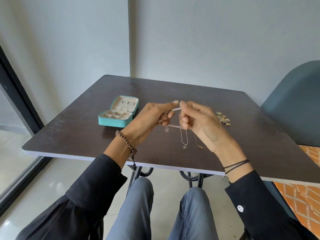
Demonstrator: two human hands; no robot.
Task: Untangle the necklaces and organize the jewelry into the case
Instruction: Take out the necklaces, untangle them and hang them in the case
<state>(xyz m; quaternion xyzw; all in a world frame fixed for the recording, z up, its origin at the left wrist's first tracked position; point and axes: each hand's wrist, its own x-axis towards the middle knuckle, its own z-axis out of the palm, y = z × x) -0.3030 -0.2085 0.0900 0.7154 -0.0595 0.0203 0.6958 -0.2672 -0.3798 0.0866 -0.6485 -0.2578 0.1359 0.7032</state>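
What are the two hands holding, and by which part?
The left hand and the right hand both pinch the thin metal chain necklaces by their upper chain strands. The small pendants hang below, unheld.

The surface is filling the middle of the frame. The open jewelry case is sitting on it left of centre, its lid lying back toward the upper frame. Just right of the case, the left hand and right hand are meeting above the surface at centre, holding the necklaces, which are hanging between and below them. A heap of jewelry is lying on the surface right of the right hand. A chair is standing beyond the surface's right edge.
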